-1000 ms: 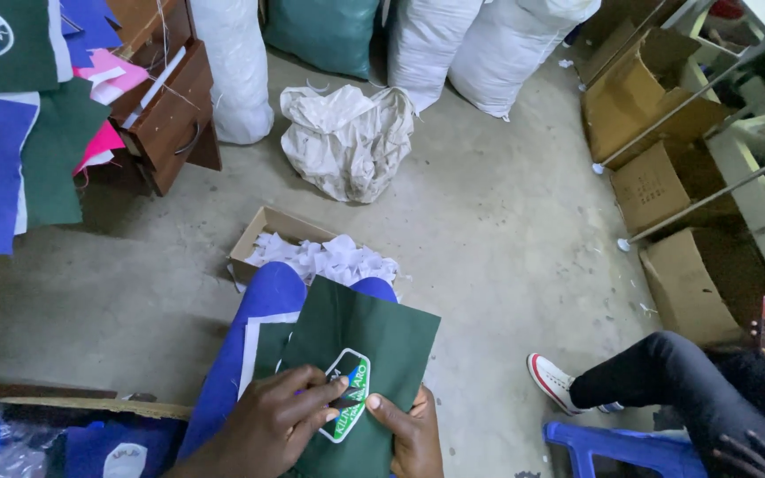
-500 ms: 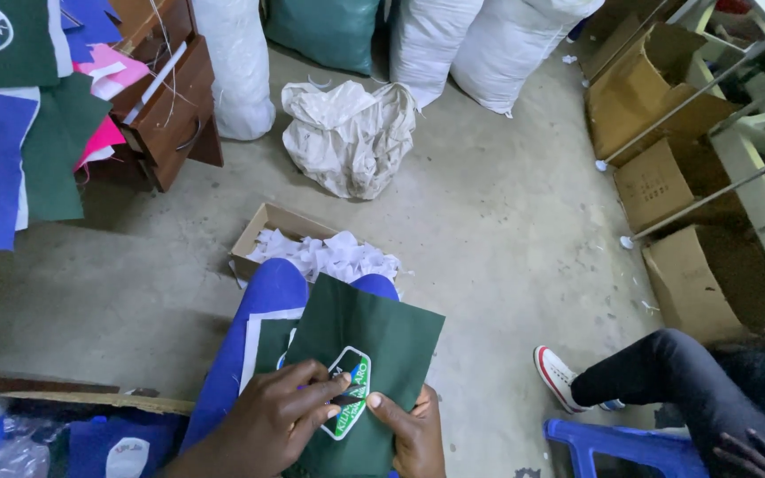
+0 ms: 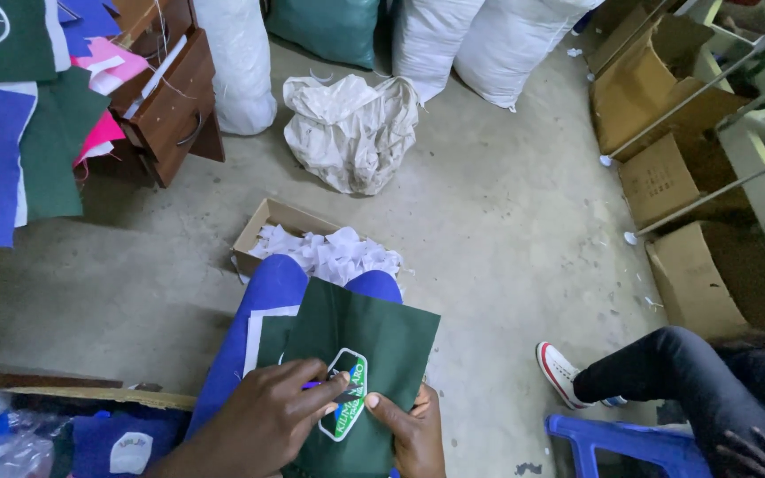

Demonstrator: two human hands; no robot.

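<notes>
Hands unmoved on green cloth, badge pinched as before

Bare grey concrete floor, wooden drawer cabinet, stuffed sacks, cardboard boxes, perhaps metal shelving.

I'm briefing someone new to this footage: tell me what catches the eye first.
At bottom centre, the left hand and right hand hold a dark green fabric piece with a shield-shaped badge on the lap. Just beyond the knees, a cardboard box brims with white scraps. Farther back, a crumpled white sack lies on the concrete floor.
</notes>
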